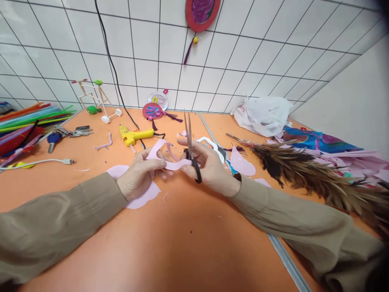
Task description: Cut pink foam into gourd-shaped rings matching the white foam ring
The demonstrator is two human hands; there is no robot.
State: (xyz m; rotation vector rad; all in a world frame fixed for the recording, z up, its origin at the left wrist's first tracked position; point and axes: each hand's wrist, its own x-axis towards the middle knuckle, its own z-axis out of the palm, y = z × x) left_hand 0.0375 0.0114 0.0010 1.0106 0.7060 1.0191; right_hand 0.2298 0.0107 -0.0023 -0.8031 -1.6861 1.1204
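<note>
My left hand (140, 174) pinches a curved strip of pale pink paper (170, 160) over the orange table (170, 243). My right hand (208, 166) grips black-handled scissors (189, 134), blades pointing up and nearly closed, right beside the pink strip. More pink paper pieces lie under my left wrist (142, 198) and to the right of my right hand (241, 164).
A yellow glue gun (133, 136) lies behind the hands. Keys (68, 133), pipe cleaners (30, 119) and a white cable (39, 162) sit at left. A feather duster (304, 170), a white plastic bag (264, 113) and coloured sheets crowd the right. Craft ornaments stand by the tiled wall.
</note>
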